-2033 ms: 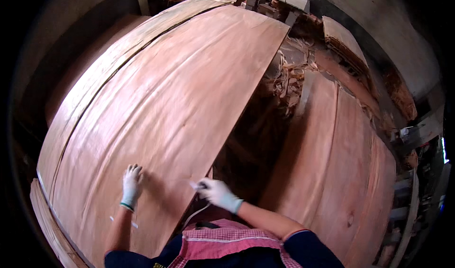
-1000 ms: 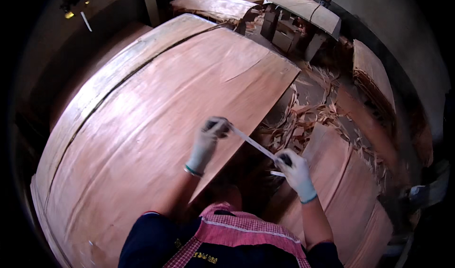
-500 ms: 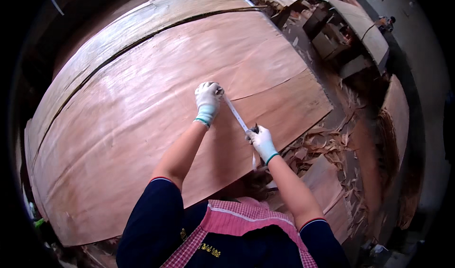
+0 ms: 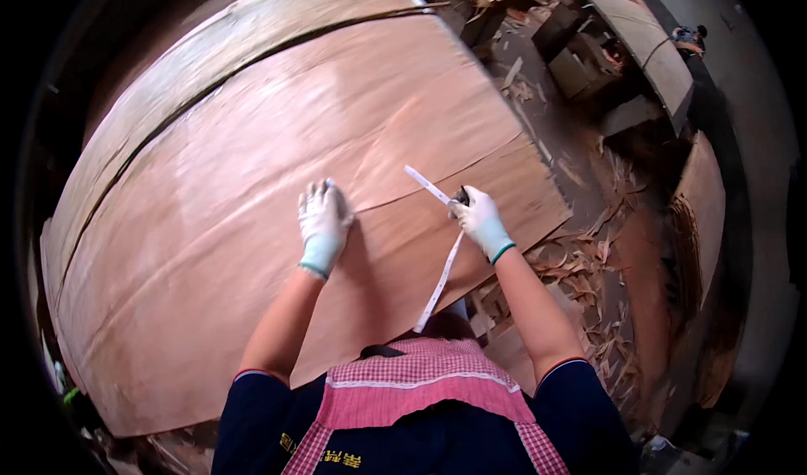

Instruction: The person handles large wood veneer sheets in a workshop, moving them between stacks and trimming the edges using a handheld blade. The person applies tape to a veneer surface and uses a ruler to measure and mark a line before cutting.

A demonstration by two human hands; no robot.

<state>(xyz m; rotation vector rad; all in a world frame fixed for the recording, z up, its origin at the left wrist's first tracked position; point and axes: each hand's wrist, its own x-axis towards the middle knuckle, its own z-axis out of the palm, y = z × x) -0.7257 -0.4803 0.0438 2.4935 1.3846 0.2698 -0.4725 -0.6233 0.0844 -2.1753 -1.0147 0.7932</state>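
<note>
My left hand, in a white glove with a pale green cuff, is over the wood veneer sheet, its fingers stretched out and nothing in them. The fingertips seem to rest on the sheet. In my right hand, also gloved, a narrow white tape strip with small dark marks is gripped. One short end sticks out up and left over a seam in the veneer; the longer tail hangs down toward my apron. Something small and dark shows at the right fingers, too hidden to name.
Across the far side of the stack runs a dark gap beside a paler veneer strip. Torn veneer scraps litter the floor at right. Further stacks of sheets stand beyond, and another person is at the far right.
My left hand has let go of the tape and moved left and nearer, opening flat over the veneer. My right hand has shifted slightly right and away, and more tape now hangs below it.
</note>
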